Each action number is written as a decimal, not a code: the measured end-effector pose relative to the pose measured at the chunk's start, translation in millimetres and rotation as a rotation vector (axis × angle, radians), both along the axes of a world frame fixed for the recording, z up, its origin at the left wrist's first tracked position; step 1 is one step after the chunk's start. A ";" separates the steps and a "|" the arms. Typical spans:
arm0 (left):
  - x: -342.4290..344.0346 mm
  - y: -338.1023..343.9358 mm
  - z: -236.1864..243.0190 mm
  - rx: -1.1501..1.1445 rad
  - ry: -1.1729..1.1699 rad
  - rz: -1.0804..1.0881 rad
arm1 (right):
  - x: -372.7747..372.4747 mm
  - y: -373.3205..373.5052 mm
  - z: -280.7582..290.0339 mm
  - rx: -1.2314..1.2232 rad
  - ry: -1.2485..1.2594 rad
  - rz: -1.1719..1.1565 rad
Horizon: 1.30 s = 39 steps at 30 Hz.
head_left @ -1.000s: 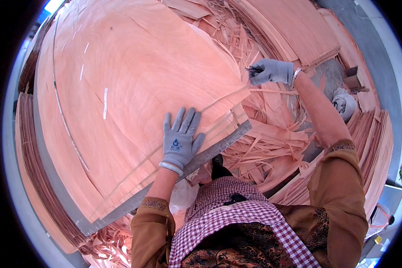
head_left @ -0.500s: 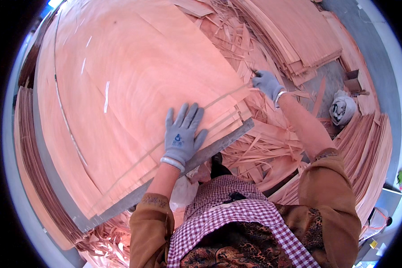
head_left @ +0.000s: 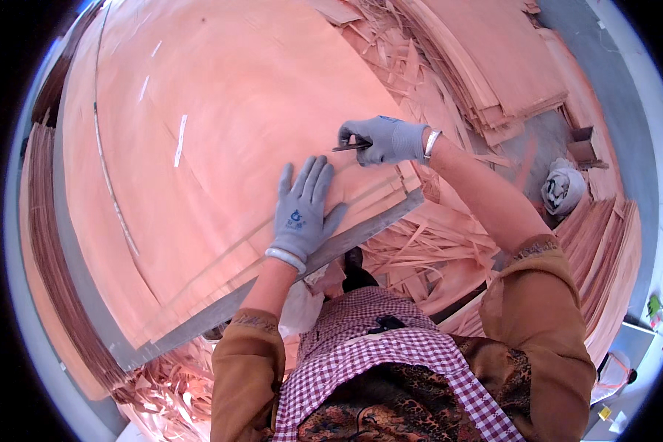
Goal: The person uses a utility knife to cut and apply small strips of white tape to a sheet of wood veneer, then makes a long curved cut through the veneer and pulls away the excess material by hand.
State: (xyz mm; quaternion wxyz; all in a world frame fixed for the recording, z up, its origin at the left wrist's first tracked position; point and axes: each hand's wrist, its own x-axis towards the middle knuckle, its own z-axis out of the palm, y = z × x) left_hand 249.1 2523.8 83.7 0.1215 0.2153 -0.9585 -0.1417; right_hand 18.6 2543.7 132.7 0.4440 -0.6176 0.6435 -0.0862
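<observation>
A broad pinkish wood veneer sheet point(head_left: 221, 81) lies on top of layered veneer, with cut lines or narrow strips along its near edge. My left hand point(head_left: 302, 214), in a grey glove, rests flat on the sheet close to that edge, fingers stretched out. To its right and a little farther off, my gloved right hand point(head_left: 390, 140) is closed round a small dark flat tool point(head_left: 352, 146). The tool points left, over the sheet; whether it touches the wood I cannot tell. Part of it is hidden in the fingers.
A grey board edge point(head_left: 265, 286) shows under the veneer on my side. Loose veneer scraps point(head_left: 420, 247) cover the area to the right. Stacked veneer sheets point(head_left: 508, 59) stand at the far right, with a white cloth bundle point(head_left: 563, 188) nearer. Another stack point(head_left: 48, 243) runs along the left.
My right hand has moved left from beyond the sheet's right edge to above the sheet, still gripping the dark tool. My left hand stays flat in nearly the same place.
</observation>
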 end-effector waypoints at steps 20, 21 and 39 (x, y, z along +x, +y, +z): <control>10.8 1.2 7.5 0.037 0.096 -0.052 | 9.1 5.0 -5.6 0.151 -0.080 -0.380; 9.6 1.7 9.4 0.041 0.082 -0.054 | 7.4 6.9 -8.3 0.138 -0.051 -0.395; 8.4 4.1 -0.4 -0.052 0.040 -0.031 | 35.4 36.6 -17.1 -0.283 0.351 -0.314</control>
